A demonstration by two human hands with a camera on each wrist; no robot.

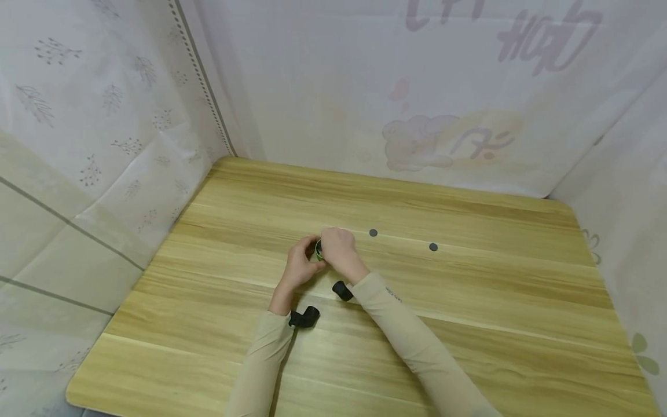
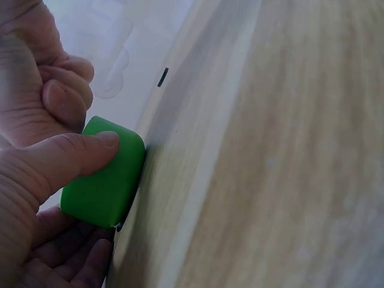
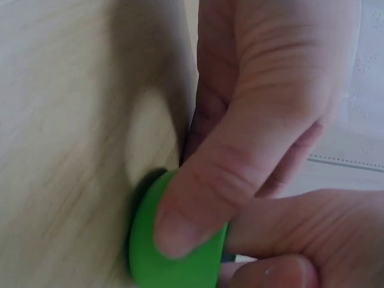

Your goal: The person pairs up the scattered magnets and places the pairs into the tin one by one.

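Observation:
In the head view, my left hand grips a small green round cup low over the wooden table. Its thumb lies across the cup's smooth side in the left wrist view, with the other fingers underneath and behind. Over the cup's mouth is my right hand, fingers curled at the rim. The right wrist view shows these right-hand fingers against the green cup, beside a sliver of something dark; I cannot tell whether they pinch it.
Two flat dark discs lie apart on the wooden table, a nearer-to-hand disc and another disc farther right. Black wrist cameras, left camera and right camera, stick out near the sleeves. Patterned curtains enclose the table's back and sides.

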